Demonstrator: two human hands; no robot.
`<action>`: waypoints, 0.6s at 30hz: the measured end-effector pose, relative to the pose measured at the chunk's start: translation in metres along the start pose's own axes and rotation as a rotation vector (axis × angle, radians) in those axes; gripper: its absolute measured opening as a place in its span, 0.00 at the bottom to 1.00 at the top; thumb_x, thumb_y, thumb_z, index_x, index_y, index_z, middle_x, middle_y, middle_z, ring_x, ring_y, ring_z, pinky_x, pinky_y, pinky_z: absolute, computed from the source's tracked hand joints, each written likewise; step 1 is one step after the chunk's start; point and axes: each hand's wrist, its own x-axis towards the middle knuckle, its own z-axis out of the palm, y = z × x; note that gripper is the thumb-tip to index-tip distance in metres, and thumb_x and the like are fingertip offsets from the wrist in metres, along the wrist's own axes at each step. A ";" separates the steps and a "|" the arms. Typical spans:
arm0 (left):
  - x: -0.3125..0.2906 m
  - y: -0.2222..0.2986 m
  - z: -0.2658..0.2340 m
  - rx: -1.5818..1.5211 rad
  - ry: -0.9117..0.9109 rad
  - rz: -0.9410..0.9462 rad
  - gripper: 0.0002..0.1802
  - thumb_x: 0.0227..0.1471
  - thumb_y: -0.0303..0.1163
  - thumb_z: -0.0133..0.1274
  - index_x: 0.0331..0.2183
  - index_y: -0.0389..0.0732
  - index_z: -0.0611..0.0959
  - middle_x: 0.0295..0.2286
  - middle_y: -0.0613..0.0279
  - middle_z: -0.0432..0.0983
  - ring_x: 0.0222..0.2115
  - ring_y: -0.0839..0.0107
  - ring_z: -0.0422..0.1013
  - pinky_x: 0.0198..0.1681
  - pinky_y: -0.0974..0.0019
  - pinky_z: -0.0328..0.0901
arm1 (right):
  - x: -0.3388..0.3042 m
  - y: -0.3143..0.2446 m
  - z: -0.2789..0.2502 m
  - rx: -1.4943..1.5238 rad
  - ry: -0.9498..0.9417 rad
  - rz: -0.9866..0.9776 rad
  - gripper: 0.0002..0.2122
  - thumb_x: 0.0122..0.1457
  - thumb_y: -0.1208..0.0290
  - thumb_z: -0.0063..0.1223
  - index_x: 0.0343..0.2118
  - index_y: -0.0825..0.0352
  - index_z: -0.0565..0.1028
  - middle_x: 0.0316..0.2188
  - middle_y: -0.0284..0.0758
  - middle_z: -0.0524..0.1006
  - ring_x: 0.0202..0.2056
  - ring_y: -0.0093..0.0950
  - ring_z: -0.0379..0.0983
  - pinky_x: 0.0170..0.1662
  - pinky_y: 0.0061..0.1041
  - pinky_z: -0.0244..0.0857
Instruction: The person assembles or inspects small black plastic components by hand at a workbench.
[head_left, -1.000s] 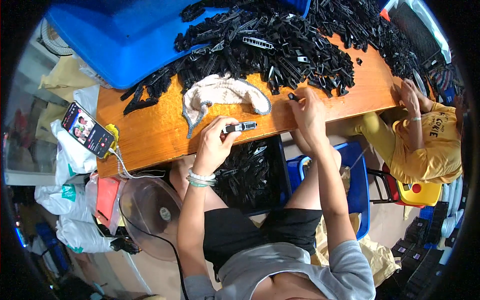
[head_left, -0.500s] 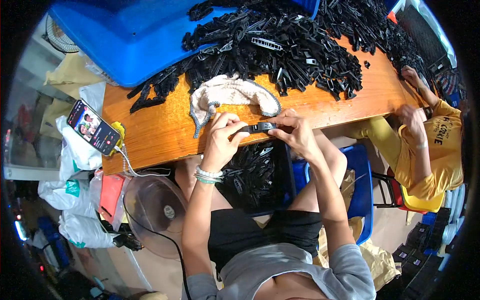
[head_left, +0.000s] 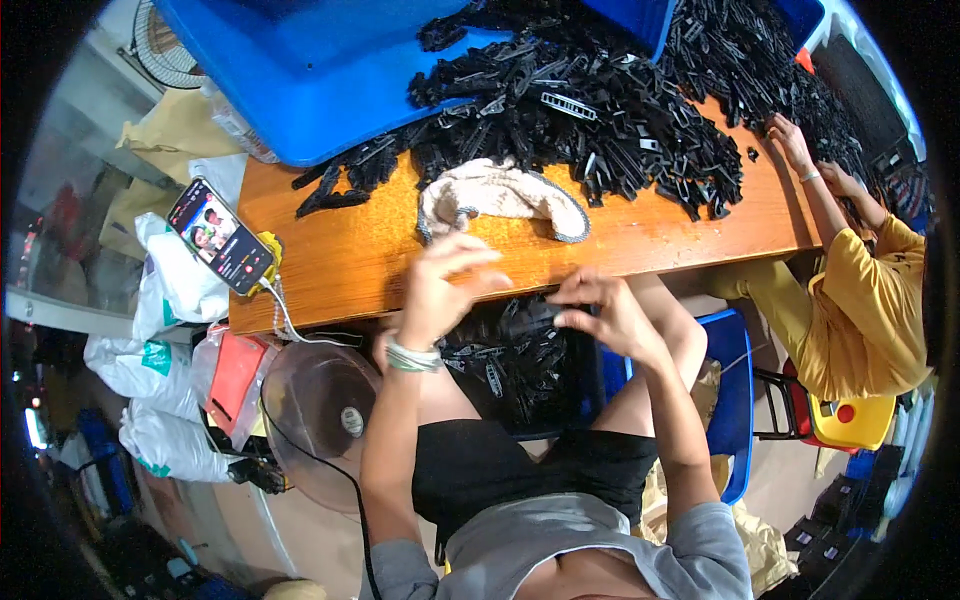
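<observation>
My left hand (head_left: 442, 290) hovers at the table's near edge, blurred, fingers apart with nothing in them. Across from it my right hand (head_left: 608, 312) has its thumb and index finger apart, over the dark crate (head_left: 585, 385) between my knees. A dark blurred shape lies by the right fingertips; whether it is a black plastic part in the air or among those below, I cannot make out. Several black plastic parts (head_left: 492, 378) fill the crate. A cream cloth with a grey edge (head_left: 505, 195) lies crumpled on the wooden table (head_left: 330, 255), just beyond my hands.
A large heap of black plastic parts (head_left: 640, 150) covers the table's far side, beside a tilted blue bin (head_left: 300, 100). A propped phone (head_left: 222, 240) with a cable stands at the left corner. At the right, a person in yellow (head_left: 865, 310) reaches into the heap.
The black plastic part that both hands held has left the left hand. My hands have moved apart, the right one down over the crate. The view has shifted; the other person's hands reach farther forward.
</observation>
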 end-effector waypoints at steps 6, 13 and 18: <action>0.044 -0.083 -0.076 0.700 0.461 -0.319 0.11 0.45 0.32 0.61 0.30 0.34 0.82 0.30 0.54 0.72 0.33 0.58 0.70 0.40 0.59 0.65 | -0.016 -0.011 0.008 -0.005 0.163 0.042 0.10 0.49 0.73 0.62 0.33 0.71 0.79 0.28 0.38 0.75 0.32 0.32 0.72 0.34 0.27 0.65; 0.038 -0.099 -0.076 0.913 0.466 -0.261 0.16 0.42 0.31 0.64 0.32 0.31 0.82 0.28 0.54 0.73 0.33 0.54 0.68 0.36 0.52 0.63 | -0.032 0.003 0.016 -0.030 0.109 0.050 0.09 0.51 0.73 0.61 0.32 0.72 0.79 0.27 0.38 0.75 0.29 0.30 0.71 0.30 0.26 0.63; -0.013 -0.047 -0.073 0.658 0.565 -0.287 0.14 0.43 0.27 0.63 0.34 0.32 0.81 0.26 0.58 0.72 0.25 0.64 0.69 0.30 0.64 0.64 | -0.040 0.023 0.026 0.025 0.058 0.077 0.09 0.51 0.73 0.61 0.32 0.72 0.79 0.27 0.38 0.75 0.28 0.28 0.69 0.29 0.25 0.62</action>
